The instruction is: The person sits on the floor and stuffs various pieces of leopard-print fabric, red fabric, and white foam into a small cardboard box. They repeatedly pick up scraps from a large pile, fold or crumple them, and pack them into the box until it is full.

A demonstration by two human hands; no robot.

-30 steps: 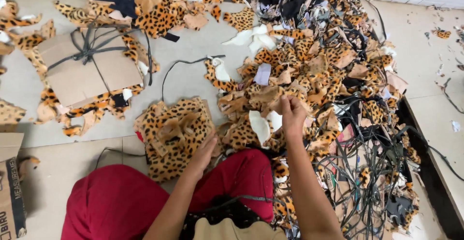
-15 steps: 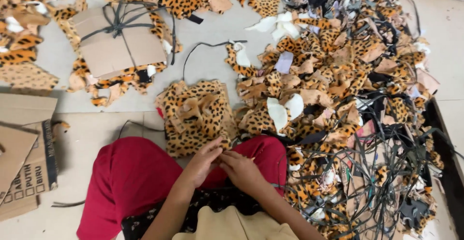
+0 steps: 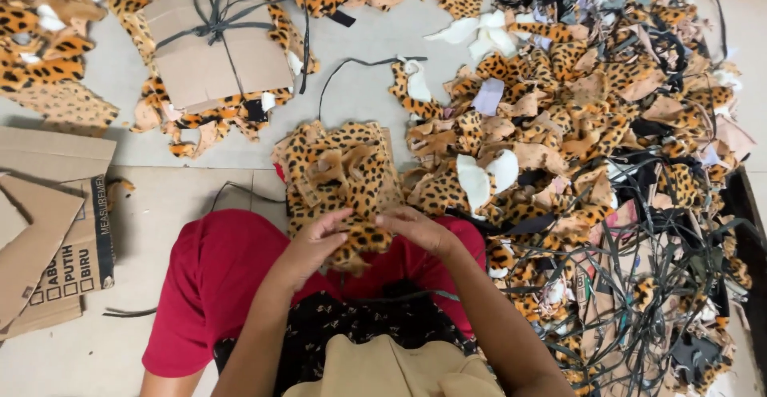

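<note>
Head view: my left hand (image 3: 307, 245) and right hand (image 3: 415, 229) both pinch one leopard scrap (image 3: 359, 241) between them, its length running hand to hand, stack (image 3: 339, 165) just beyond.

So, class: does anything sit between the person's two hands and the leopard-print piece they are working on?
Nothing visible does. The left hand and right hand both grip the leopard-print piece directly, above the red-clad lap. The stack of similar pieces lies just beyond.
</note>
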